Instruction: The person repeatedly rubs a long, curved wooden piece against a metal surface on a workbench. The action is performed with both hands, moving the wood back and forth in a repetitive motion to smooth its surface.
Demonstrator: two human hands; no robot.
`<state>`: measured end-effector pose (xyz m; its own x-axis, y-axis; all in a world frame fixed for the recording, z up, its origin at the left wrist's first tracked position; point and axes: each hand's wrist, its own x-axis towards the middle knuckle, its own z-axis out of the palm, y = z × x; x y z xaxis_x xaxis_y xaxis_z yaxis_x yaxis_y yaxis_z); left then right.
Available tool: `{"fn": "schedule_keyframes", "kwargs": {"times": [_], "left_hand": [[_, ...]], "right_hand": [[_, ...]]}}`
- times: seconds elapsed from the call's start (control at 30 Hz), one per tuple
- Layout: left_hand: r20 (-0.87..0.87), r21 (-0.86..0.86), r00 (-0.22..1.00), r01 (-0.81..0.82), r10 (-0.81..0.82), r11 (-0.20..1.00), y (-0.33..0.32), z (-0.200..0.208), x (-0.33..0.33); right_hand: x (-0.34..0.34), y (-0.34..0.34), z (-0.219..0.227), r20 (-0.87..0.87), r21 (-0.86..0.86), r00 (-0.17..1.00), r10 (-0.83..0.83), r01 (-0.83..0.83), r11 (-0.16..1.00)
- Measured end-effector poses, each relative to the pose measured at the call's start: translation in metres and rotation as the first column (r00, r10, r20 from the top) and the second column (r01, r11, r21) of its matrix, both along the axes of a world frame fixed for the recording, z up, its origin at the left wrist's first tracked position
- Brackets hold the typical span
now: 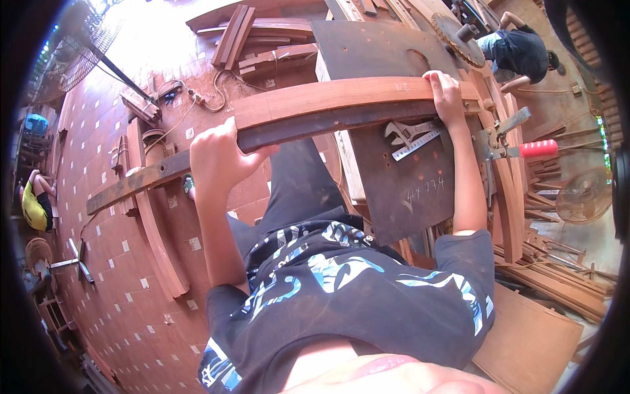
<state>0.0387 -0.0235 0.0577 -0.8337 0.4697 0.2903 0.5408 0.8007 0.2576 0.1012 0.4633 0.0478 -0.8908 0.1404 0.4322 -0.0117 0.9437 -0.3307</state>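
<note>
Tiled floor (134,315): beneath curved plank (335,96)
Left hand (220,154): clasped on plank's left end
Right hand (447,98): clasped near plank's right end

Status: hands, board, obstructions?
Left hand gripping curved wooden board, left end; right hand near right end. Board along dark bar. Adjustable wrench, steel ruler close by.

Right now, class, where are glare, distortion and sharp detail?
Head view: glare bleaches the reddish tiled floor at upper left; head view: fisheye distortion bends outer shapes toward dark edges; head view: the long, reddish wooden piece shows fairly crisp edges.
</note>
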Motion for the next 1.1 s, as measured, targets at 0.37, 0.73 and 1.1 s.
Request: {"fn": "schedule_keyframes", "kwargs": {"times": [0.37, 0.73, 1.1], "left_hand": [[-0.044, 0.003, 0.999, 0.027, -0.026, 1.000, -0.001, 0.002, -0.004], [-0.044, -0.015, 0.999, 0.029, -0.030, 0.999, -0.010, -0.008, -0.004], [-0.109, -0.115, 0.994, 0.009, -0.022, 0.993, -0.007, -0.013, -0.033]], "right_hand": [[-0.004, 0.006, 0.001, -0.004, 0.059, 0.999, 0.044, -0.043, 0.997], [0.002, 0.012, -0.003, 0.067, -0.064, 0.993, 0.097, -0.093, 0.994], [-0.018, 0.006, -0.003, 0.049, -0.079, 0.993, 0.109, -0.105, 0.991]]}}
